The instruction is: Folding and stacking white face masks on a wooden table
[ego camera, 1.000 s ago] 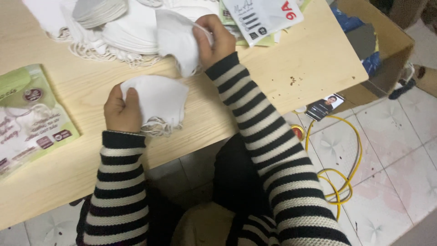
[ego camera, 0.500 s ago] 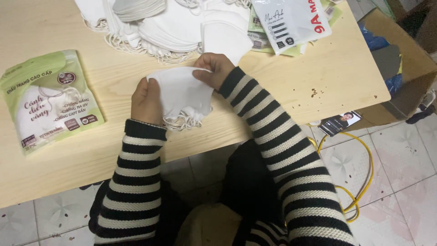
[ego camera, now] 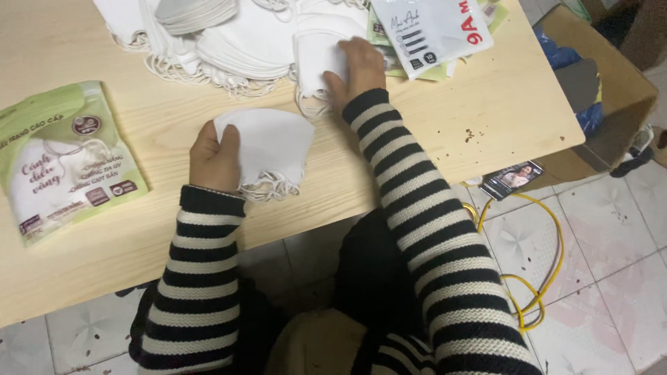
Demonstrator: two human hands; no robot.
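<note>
My left hand (ego camera: 214, 157) grips a small stack of folded white face masks (ego camera: 267, 144) at its left edge, ear loops hanging off the near side, resting on the light wooden table (ego camera: 445, 125). My right hand (ego camera: 353, 66) reaches further back and lies on a white mask (ego camera: 318, 59) at the edge of a big pile of white masks (ego camera: 229, 35); its fingers are on the mask, but I cannot tell whether they pinch it. Both arms wear black and white striped sleeves.
A green and white mask pouch (ego camera: 66, 156) lies flat at the left. A white printed pouch (ego camera: 431, 28) lies at the back right on other pouches. Below the table's right edge are a cardboard box (ego camera: 604, 83), a phone (ego camera: 513, 178) and a yellow cable (ego camera: 545, 271) on tiled floor.
A second ago my right hand brought a mask from the pile and laid it on the stack in my left hand; now it has gone back to the pile. The view shifted right.
</note>
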